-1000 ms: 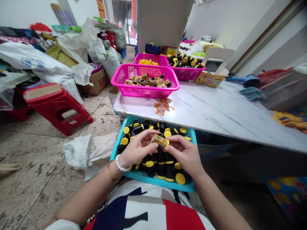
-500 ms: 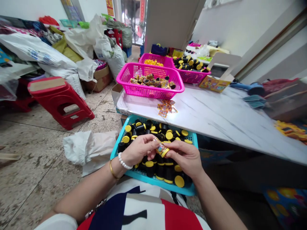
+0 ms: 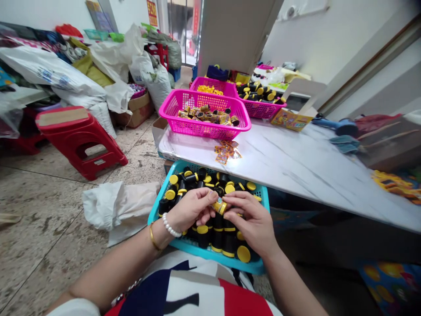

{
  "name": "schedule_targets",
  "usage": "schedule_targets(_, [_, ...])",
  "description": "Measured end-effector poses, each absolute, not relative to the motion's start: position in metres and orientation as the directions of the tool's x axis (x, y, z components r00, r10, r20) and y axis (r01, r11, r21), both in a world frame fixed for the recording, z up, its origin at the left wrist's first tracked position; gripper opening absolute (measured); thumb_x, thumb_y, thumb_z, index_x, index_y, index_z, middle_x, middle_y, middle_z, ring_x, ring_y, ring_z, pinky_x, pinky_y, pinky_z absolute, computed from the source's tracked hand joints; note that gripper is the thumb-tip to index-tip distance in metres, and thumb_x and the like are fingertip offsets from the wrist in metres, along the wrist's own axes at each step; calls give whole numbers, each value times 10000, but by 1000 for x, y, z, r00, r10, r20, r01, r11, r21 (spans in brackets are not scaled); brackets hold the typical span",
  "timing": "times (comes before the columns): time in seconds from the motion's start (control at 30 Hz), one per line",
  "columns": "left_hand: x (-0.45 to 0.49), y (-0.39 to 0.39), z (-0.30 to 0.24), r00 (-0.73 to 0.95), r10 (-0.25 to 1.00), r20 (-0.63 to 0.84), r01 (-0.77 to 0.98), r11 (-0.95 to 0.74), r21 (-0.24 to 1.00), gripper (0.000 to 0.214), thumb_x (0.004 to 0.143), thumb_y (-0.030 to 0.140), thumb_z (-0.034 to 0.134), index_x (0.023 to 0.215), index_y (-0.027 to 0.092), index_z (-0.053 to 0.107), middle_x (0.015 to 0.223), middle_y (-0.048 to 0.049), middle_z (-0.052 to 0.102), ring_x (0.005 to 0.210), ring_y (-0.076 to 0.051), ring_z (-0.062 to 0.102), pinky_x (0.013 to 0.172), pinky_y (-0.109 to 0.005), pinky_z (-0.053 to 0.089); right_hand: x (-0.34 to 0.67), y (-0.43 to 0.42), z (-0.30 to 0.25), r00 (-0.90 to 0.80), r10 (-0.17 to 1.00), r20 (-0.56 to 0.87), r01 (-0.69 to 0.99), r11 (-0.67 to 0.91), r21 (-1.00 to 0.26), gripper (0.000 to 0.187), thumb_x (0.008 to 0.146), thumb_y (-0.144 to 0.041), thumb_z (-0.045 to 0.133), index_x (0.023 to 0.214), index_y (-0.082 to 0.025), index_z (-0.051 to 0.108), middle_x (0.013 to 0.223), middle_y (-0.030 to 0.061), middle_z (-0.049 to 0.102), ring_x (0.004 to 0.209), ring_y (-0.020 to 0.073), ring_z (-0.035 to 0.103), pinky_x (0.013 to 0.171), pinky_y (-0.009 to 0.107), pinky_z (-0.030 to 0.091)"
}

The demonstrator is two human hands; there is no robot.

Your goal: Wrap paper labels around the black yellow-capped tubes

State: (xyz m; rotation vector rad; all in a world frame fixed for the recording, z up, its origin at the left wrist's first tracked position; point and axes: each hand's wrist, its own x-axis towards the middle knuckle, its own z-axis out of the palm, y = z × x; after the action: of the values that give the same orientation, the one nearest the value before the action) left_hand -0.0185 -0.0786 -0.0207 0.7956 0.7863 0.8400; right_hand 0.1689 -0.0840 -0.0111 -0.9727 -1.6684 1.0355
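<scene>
Far left on my feed sits a glossy red plastic stool (image 3: 79, 136), then a crumpled white sack (image 3: 115, 208) on the speckled floor. The teal lattice basket (image 3: 153, 213) is packed with black cylinders (image 3: 215, 237) with round yellow caps. Above it the left hand (image 3: 192, 210), beaded bracelet at the wrist, curls and pinches one end of a small yellow-labelled tube (image 3: 219, 205). The right hand (image 3: 251, 224), palm down, pinches the other end. Fingers cover most of the tube, so I cannot read its print. To the right lies the smooth marbled tabletop (image 3: 296, 162).
</scene>
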Motion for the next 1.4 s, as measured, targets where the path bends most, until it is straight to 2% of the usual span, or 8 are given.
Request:
schedule_targets(0.2, [-11, -72, -15, 434, 836, -336, -173, 443, 880, 483, 783, 623, 581, 661, 160, 510, 413, 49, 510, 219, -25, 302, 233, -142, 123, 158, -83, -19, -252, 949, 190, -131, 161, -978, 48, 761, -220, 744, 783, -230, 703, 790, -15, 565, 613, 116, 610, 514, 255, 571])
schedule_targets(0.43, [-8, -71, -15, 456, 837, -302, -272, 454, 848, 509, 805, 651, 524, 883, 152, 589, 408, 54, 525, 222, -41, 314, 247, -140, 169, 167, -85, -9, -280, 867, 412, 143, 462, -875, 241, 793, -136, 714, 980, -284, 745, 986, 45, 653, 920, 175, 635, 809, 310, 540])
schedule_targets(0.57, [-13, -76, -20, 567, 780, -265, -309, 500, 809, 459, 773, 604, 612, 833, 151, 566, 458, 43, 565, 232, -33, 333, 245, -141, 192, 170, -87, -7, -222, 862, 455, 82, 482, -872, 178, 770, -112, 731, 852, -270, 737, 810, 8, 642, 765, 140, 624, 678, 261, 529])
schedule_targets(0.7, [-11, -78, -21, 455, 838, -302, -273, 454, 848, 481, 751, 629, 622, 714, 162, 515, 397, 65, 496, 222, -22, 291, 238, -134, 144, 167, -87, -9, -292, 873, 390, 123, 439, -890, 233, 793, -118, 708, 975, -264, 710, 898, 24, 615, 738, 129, 608, 602, 247, 510])
schedule_targets(0.83, [-8, -75, -18, 473, 830, -296, -325, 476, 817, 465, 781, 609, 603, 772, 147, 554, 462, 41, 548, 258, -19, 350, 267, -119, 212, 166, -84, -11, -244, 841, 483, 148, 524, -839, 176, 769, -97, 726, 837, -259, 728, 805, 0, 579, 716, 116, 588, 588, 225, 496])
schedule_targets(1.03, [-7, -74, -14, 473, 827, -304, -337, 489, 805, 423, 774, 564, 644, 754, 160, 522, 452, 59, 538, 234, -15, 302, 243, -126, 172, 169, -83, -14, -224, 904, 364, 119, 397, -910, 237, 818, -153, 685, 1006, -292, 726, 1068, 43, 564, 796, 131, 633, 659, 264, 556])
schedule_targets(1.27, [4, -71, -17, 506, 804, -313, -421, 547, 724, 396, 766, 531, 661, 753, 163, 516, 400, 72, 515, 215, -27, 279, 233, -137, 197, 168, -80, -14, -115, 889, 444, 106, 456, -884, 114, 743, -125, 750, 739, -232, 712, 808, 13, 595, 726, 135, 598, 584, 239, 501])
schedule_targets(1.4, [4, -70, -19, 474, 832, -287, -396, 493, 775, 391, 787, 537, 643, 778, 169, 511, 396, 75, 507, 210, -28, 270, 230, -136, 154, 167, -83, -16, -121, 899, 420, 117, 434, -894, 156, 786, -163, 716, 915, -251, 711, 938, 34, 588, 754, 140, 602, 595, 254, 524])
